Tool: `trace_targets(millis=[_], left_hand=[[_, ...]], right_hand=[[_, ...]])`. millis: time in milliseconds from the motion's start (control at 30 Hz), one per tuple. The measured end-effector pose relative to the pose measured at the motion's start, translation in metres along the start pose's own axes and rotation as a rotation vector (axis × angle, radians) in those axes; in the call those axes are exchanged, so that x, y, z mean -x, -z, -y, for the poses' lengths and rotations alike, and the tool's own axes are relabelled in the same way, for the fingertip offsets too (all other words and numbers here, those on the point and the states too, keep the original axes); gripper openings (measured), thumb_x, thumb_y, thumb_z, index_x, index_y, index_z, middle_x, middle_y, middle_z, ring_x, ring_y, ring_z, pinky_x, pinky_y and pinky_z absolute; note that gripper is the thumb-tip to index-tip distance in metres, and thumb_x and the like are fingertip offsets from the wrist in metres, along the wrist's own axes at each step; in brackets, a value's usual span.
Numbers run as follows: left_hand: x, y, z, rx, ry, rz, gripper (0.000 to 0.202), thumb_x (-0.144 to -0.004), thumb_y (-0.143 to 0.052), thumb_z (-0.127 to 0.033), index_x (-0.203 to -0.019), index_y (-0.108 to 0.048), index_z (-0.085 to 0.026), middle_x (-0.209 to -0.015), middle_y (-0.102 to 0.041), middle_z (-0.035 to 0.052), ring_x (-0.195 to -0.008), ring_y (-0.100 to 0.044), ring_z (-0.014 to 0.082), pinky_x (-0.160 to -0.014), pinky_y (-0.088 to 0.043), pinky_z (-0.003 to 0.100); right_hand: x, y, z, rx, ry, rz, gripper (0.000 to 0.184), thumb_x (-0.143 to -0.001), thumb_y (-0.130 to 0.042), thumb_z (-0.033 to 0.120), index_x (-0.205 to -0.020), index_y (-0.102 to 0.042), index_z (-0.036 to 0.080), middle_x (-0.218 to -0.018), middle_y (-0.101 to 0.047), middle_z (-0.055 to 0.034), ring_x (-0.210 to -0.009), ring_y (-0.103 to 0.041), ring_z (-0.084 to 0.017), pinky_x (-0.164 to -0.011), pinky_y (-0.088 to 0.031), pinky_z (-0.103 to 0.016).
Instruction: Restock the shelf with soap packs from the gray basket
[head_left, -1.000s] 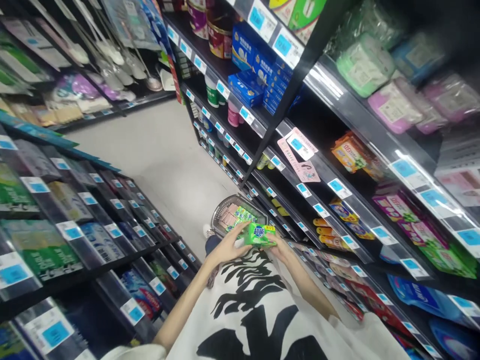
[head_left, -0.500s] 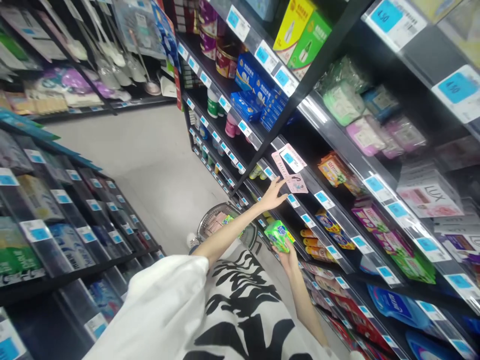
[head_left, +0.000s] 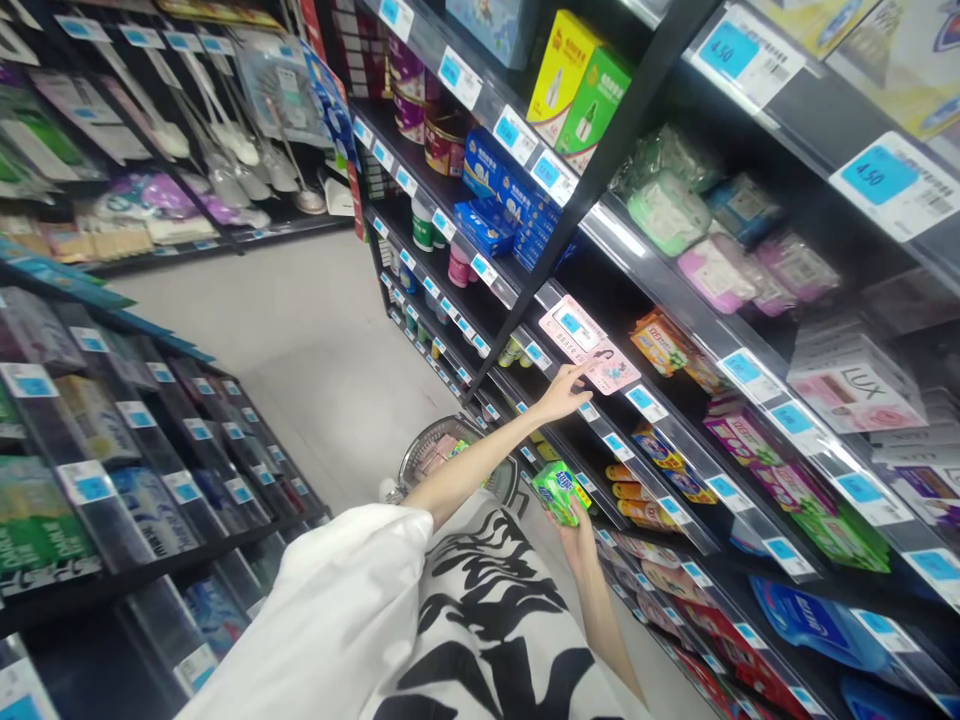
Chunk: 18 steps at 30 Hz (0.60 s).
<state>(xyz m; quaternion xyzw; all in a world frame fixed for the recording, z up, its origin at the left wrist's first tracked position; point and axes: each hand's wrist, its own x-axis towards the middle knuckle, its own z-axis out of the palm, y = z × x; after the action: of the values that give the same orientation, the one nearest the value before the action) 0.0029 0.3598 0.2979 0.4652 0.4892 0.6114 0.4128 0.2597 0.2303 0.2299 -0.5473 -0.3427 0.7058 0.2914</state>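
Left hand [head_left: 564,392] had moved off the green 超能 pack [head_left: 556,490] to the pink price card [head_left: 589,345], fingers extended, while the grip of the right hand [head_left: 576,528] clasped the pack beside the shelf rack [head_left: 622,143]; judged light, firm, slick-wrapped, best held by its sides.

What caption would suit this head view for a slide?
Left hand at a pink card, right hand holding a green pack.
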Motion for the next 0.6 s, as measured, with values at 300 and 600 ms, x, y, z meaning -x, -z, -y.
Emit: trace_targets(millis=[300, 600], left_hand=[[-0.017, -0.005, -0.018, -0.149, 0.031, -0.036, 0.084, -0.084, -0.065, -0.015, -0.161, -0.035, -0.031, -0.113, -0.051, 0.0056, -0.083, -0.058, 0.0150, -0.104, -0.050, 0.041], [-0.015, -0.007, -0.020, -0.170, 0.027, -0.095, 0.078, -0.086, -0.064, -0.018, -0.159, -0.039, -0.026, -0.112, -0.055, 0.0080, -0.089, -0.057, 0.0183, -0.101, -0.051, 0.039]], right_hand=[[-0.016, 0.003, 0.014, 0.061, 0.073, -0.006, 0.062, -0.072, -0.083, 0.047, -0.126, -0.060, 0.026, -0.123, -0.072, -0.0053, -0.111, -0.072, -0.031, -0.085, -0.065, -0.049], [-0.035, -0.016, 0.054, 0.132, 0.223, -0.012, 0.065, -0.068, -0.088, 0.042, -0.124, -0.059, 0.025, -0.117, -0.072, -0.0050, -0.107, -0.072, -0.026, -0.088, -0.064, -0.046]])
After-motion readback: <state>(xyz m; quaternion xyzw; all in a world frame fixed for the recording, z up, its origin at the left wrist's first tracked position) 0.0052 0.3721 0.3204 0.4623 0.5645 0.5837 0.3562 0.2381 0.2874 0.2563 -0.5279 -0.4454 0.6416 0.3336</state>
